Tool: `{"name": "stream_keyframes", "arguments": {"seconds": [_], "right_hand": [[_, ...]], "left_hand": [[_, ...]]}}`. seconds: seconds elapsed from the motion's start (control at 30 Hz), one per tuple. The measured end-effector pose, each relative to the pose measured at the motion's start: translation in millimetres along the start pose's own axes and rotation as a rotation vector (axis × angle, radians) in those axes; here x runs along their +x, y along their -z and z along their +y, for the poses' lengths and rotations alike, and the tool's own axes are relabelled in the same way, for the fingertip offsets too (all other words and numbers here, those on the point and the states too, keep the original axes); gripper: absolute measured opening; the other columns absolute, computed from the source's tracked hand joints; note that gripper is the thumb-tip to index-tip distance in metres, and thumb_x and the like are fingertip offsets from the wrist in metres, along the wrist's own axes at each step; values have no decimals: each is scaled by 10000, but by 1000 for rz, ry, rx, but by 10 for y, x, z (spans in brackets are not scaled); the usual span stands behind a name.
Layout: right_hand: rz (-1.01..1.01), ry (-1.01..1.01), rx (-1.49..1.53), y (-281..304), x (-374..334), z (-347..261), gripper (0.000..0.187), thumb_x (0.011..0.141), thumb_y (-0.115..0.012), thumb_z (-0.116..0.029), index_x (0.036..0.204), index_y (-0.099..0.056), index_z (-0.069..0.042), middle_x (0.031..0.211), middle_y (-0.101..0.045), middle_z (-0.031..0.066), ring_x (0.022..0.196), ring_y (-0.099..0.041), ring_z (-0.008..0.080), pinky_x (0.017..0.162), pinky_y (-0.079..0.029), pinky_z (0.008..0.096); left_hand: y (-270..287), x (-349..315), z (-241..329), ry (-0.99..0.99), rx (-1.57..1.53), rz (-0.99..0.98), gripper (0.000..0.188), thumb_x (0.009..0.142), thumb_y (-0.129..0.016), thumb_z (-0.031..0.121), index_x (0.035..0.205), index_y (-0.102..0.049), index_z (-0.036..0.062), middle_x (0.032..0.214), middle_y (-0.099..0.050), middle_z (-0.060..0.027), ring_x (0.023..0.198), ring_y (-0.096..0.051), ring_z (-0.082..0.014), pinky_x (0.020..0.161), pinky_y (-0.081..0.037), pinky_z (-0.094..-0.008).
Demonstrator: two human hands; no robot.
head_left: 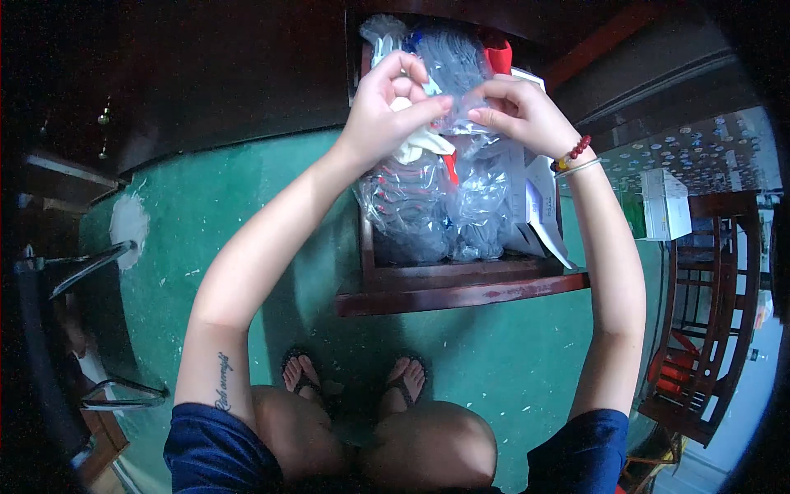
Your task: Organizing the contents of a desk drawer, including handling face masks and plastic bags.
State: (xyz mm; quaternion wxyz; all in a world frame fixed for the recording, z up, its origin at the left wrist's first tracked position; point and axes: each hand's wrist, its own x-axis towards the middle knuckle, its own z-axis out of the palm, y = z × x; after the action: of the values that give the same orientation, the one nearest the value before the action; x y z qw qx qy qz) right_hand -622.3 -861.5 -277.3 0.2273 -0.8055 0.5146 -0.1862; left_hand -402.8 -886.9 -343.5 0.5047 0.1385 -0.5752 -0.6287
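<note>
An open dark wood drawer [469,290] holds several clear plastic bags. Over its middle, my left hand [391,107] curls around a crumpled white plastic bag [424,146], part of which hangs below the palm. Facing it, my right hand [527,115] pinches a clear plastic bag [461,119] between thumb and fingers. The left thumb tip comes close to this clear bag; I cannot tell whether they touch. Beneath my hands lie packs in clear wrapping [407,210] and another clear bundle [479,206], with a small red strip between them.
A red item [497,56] lies at the drawer's back, and white papers [543,218] stand along its right side. Dark cabinetry [239,66] rises behind. Right are a white box [665,204] and a wooden chair [712,329]; metal legs [95,267] stand left on the green floor [197,214].
</note>
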Motion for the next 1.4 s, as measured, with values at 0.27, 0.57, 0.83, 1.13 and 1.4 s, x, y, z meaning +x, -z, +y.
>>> {"name": "stream_keyframes", "arguments": {"seconds": [0.27, 0.57, 0.83, 1.13, 1.4], "right_hand": [[39, 331, -151, 76, 8, -70, 206, 738, -693, -133, 765, -527, -15, 792, -554, 72, 789, -573, 209, 706, -458, 300], [-107, 73, 16, -17, 16, 31, 172, 903, -542, -148, 828, -429, -43, 762, -469, -6, 763, -458, 85, 678, -410, 258], [-115, 15, 407, -140, 36, 16, 275, 910, -587, -242, 803, -428, -46, 644, -373, -5, 600, -402, 63, 525, -358, 262], [-193, -77, 353, -34, 8, 45, 350, 919, -546, -385, 1106, -626, -99, 665, -512, -1, 583, -455, 69, 527, -375, 233], [26, 290, -447, -157, 70, 103, 246, 762, -624, -68, 1005, -660, -76, 822, -567, 95, 801, -598, 258, 681, -487, 374]], "left_hand": [[24, 96, -170, -268, 960, -247, 314, 774, -680, 216, 1038, -657, 48, 1056, -615, -111, 962, -622, -280, 845, -490, -363], [136, 105, -84, -391, 960, -293, 152, 851, -568, 205, 871, -580, 54, 973, -618, -101, 851, -617, -308, 752, -486, -383], [85, 94, -22, -203, 884, -459, 165, 888, -489, 221, 907, -508, 58, 776, -598, -158, 765, -612, -362, 650, -472, -442], [186, 33, -2, -365, 1081, -309, 158, 888, -530, 221, 896, -516, 64, 862, -593, -117, 762, -618, -328, 618, -481, -433], [172, 12, -43, -487, 1035, -275, 163, 888, -534, 196, 992, -566, 76, 999, -592, -81, 806, -624, -306, 689, -516, -389]]}}
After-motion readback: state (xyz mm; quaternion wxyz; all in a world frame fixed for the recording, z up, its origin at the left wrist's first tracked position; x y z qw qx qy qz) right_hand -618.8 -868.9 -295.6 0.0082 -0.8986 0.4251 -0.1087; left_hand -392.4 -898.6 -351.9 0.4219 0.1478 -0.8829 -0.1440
